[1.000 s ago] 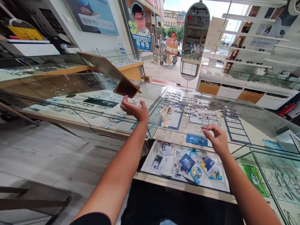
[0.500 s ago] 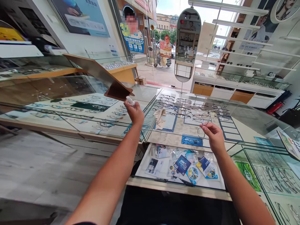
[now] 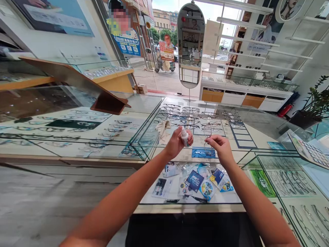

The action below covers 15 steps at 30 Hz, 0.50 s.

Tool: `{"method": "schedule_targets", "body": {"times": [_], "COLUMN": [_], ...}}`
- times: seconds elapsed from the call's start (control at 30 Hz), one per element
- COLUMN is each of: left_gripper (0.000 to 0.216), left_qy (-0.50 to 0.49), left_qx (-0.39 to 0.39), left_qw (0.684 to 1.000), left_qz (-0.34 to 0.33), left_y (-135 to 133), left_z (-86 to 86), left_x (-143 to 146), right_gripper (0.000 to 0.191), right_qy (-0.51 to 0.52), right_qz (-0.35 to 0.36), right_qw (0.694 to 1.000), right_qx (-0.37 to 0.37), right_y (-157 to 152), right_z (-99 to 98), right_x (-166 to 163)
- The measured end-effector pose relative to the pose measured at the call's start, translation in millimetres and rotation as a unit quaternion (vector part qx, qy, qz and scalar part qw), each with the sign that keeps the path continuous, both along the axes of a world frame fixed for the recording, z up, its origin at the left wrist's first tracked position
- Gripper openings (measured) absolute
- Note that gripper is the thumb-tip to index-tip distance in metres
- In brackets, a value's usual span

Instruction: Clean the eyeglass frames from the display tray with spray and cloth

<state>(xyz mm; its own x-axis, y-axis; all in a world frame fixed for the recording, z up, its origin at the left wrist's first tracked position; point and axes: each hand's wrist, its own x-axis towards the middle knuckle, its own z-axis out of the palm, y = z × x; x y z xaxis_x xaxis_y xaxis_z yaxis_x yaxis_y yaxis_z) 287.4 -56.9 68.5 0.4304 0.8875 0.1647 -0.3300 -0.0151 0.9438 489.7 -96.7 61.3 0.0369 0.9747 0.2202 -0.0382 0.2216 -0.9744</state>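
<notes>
My left hand (image 3: 177,143) is closed around a small white spray bottle (image 3: 184,137), its top pointing up. Just to the right, my right hand (image 3: 219,145) pinches a pair of thin-rimmed eyeglasses (image 3: 208,149), held on end with one lens above the other. The bottle and the glasses are apart, at about the same height over the counter. Behind my left hand a crumpled beige cloth (image 3: 162,129) lies on the glass. Several rows of eyeglass frames (image 3: 190,116) spread out beyond both hands.
A brown slanted board (image 3: 84,85) stands on the left showcase. Below my hands, an open-looking tray area (image 3: 159,199) holds leaflets and packets. A blue card (image 3: 203,152) lies under the glasses. An oval mirror (image 3: 190,48) stands behind, and a glass case (image 3: 285,178) is at right.
My left hand has brought the spray bottle rightward from beside the brown board to near the glasses. My right hand still pinches the glasses. The view has turned slightly right.
</notes>
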Motion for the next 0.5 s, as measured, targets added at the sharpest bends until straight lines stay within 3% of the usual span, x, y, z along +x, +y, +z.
{"method": "schedule_targets", "body": {"times": [0.23, 0.37, 0.5], "left_gripper": [0.07, 0.064, 0.06], "left_qy": [0.009, 0.072, 0.18], "left_qx": [-0.029, 0.029, 0.132], "left_qw": [0.998, 0.997, 0.968], "left_qz": [-0.058, 0.03, 0.118], "left_y": [0, -1, -1], "left_z": [-4.4, -7.5, -10.1], "left_x": [-2, -1, -1], "right_gripper": [0.041, 0.038, 0.038], "right_qy": [-0.004, 0.011, 0.016], "right_qz": [0.045, 0.064, 0.075], "right_qw": [0.998, 0.997, 0.996], "right_qx": [-0.033, -0.042, -0.052], "right_y": [-5, -7, -9], "right_z": [-2.3, -4.3, -5.1], "right_x": [-8, -10, -12]}}
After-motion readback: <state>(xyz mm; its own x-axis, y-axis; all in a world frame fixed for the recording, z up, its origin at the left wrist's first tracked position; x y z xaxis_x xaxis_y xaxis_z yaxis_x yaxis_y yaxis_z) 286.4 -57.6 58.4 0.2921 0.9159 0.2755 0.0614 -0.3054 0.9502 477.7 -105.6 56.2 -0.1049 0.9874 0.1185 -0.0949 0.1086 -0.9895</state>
